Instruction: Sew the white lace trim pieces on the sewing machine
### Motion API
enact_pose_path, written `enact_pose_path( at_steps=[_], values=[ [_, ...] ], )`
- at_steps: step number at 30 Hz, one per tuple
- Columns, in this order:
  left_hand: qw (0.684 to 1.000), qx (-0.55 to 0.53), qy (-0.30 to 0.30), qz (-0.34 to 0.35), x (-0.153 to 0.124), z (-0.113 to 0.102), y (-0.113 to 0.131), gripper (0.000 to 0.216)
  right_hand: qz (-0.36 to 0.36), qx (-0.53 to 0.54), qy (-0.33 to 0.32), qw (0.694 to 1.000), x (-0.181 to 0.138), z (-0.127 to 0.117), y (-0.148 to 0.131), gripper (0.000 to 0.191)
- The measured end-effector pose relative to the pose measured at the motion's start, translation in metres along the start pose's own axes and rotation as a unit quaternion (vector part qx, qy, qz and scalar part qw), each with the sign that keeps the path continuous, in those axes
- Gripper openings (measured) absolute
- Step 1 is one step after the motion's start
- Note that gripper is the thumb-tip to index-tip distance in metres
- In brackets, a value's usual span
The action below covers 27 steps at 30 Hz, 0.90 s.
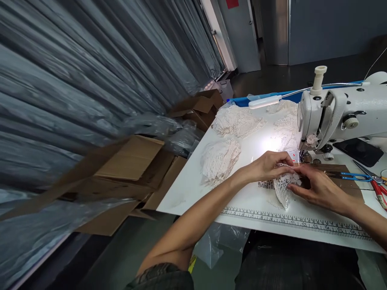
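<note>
A white lace piece (pixel 283 190) hangs between my two hands, just in front of the sewing machine (pixel 314 117). My left hand (pixel 273 166) pinches its upper edge between thumb and fingers. On the other side, my right hand (pixel 316 187) has its fingers bent at the lace's right edge, thumb low against it; the fingertips are slightly blurred. The machine's needle area lies just beyond the hands, and its lamp (pixel 266 101) throws a bright spot on the table. More lace lies behind in a heap (pixel 286 125).
Two lace piles (pixel 237 121) (pixel 220 161) sit on the left of the white table (pixel 187 197). At the right lie blue thread snips (pixel 355 176), scissors (pixel 367 171), red-handled pliers (pixel 378 193) and a black phone (pixel 359 152). A ruler strip (pixel 296 221) runs along the front edge. Open cardboard boxes (pixel 130 159) stand left.
</note>
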<state>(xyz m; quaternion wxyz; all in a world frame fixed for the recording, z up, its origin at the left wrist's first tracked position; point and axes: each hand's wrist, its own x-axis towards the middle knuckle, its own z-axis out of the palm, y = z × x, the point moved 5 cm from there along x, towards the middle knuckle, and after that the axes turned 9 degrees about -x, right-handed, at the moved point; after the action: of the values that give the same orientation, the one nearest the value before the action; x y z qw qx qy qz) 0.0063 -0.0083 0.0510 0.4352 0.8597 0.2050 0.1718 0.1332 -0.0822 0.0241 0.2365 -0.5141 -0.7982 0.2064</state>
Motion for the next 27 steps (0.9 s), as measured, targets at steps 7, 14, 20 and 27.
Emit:
enact_pose_path(
  at_steps=[7, 14, 20, 27],
  values=[
    [0.997, 0.038, 0.055, 0.038, -0.012, -0.009, 0.006, 0.011, 0.055, 0.031, 0.019, 0.998, 0.011, 0.007, -0.011, 0.035],
    [0.999, -0.029, 0.016, 0.0, -0.024, -0.013, -0.001, 0.019, 0.062, 0.053, 0.033, 0.996, 0.007, 0.003, -0.011, 0.036],
    [0.986, -0.155, 0.03, -0.059, -0.03, -0.012, -0.01, 0.018, 0.093, 0.099, -0.008, 0.991, -0.006, 0.003, -0.008, 0.043],
    [0.995, -0.072, -0.026, -0.065, 0.0, -0.022, -0.005, 0.023, 0.213, 0.38, -0.094, 0.895, -0.003, 0.024, -0.015, 0.051]
  ],
)
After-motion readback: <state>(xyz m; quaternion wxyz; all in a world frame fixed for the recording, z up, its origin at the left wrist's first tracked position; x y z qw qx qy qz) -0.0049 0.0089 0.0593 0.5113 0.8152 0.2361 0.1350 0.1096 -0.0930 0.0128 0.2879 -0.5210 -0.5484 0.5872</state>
